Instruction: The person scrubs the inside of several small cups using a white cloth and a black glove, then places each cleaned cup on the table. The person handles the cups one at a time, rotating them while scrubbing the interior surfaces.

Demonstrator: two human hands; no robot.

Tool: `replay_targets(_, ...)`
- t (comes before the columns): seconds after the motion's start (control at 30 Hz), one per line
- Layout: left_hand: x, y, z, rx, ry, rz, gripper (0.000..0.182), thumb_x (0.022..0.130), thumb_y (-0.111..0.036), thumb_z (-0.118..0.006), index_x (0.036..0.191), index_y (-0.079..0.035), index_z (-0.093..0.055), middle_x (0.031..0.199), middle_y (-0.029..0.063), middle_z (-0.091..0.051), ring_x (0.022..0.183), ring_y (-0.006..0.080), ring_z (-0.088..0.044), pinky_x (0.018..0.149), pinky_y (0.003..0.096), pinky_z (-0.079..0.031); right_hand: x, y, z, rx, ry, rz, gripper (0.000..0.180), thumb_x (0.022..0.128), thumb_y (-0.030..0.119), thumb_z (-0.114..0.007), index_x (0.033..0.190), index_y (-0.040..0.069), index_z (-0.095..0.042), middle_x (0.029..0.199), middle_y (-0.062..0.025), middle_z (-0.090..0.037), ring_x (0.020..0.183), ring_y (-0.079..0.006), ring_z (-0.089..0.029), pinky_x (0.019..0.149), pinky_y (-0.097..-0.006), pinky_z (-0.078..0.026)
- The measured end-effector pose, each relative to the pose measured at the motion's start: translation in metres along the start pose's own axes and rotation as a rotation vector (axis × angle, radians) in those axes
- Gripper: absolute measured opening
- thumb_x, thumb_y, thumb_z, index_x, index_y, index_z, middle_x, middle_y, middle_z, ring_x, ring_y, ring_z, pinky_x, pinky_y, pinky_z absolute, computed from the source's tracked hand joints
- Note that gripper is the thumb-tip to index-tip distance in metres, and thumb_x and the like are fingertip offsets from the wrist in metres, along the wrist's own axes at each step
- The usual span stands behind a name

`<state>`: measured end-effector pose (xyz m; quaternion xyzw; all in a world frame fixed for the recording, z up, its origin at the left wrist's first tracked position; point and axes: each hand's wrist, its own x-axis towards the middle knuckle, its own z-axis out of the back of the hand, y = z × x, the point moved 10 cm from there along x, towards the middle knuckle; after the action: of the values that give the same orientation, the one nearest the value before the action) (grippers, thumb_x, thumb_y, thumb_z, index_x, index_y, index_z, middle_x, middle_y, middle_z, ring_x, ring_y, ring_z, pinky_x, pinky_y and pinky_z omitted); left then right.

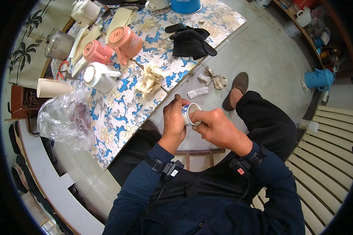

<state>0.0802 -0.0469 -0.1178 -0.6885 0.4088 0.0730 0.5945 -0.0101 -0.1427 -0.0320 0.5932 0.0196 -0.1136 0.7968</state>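
My left hand is closed around a small white cup with blue decoration, held on its side above my lap with its mouth toward my right hand. The fingers of my right hand reach into the cup's mouth and touch its rim; whether they pinch anything inside cannot be seen. On the patterned tablecloth beside me lies a crumpled, stained tissue. Behind it stand a white mug and two pink mugs, all upside down.
Black gloves lie near the table edge. A clear plastic bag, a paper roll and orange-handled scissors are at the left. Used tissues lie on the floor. A slatted bench stands at my right.
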Motion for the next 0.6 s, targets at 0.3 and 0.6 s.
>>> replay_targets(0.3,-0.038,-0.064,-0.025,0.396,0.108,-0.623,0.048,0.118,-0.038,-0.045,0.099,0.001,-0.067,0.094,0.0084,-0.073,0.085,0.0146,-0.065,0.080,0.0305,-0.053,-0.003,-0.003,-0.002,0.757,0.155,-0.322,0.026,0.086,-0.006,-0.070,0.112,-0.007,-0.073,0.087,-0.0086,-0.074,0.067,-0.0149,-0.071,0.058,-0.0255,-0.051)
replay_targets(0.6,-0.016,-0.035,-0.028,0.039,0.242,-0.281,0.051,0.116,-0.044,-0.047,0.103,0.002,-0.064,0.098,0.0178,-0.072,0.091,0.0233,-0.072,0.086,0.0359,-0.058,-0.008,0.026,0.028,0.344,-0.065,-0.032,0.024,0.087,-0.006,-0.073,0.111,-0.003,-0.070,0.085,-0.0152,-0.074,0.069,-0.0248,-0.073,0.062,-0.0341,-0.055)
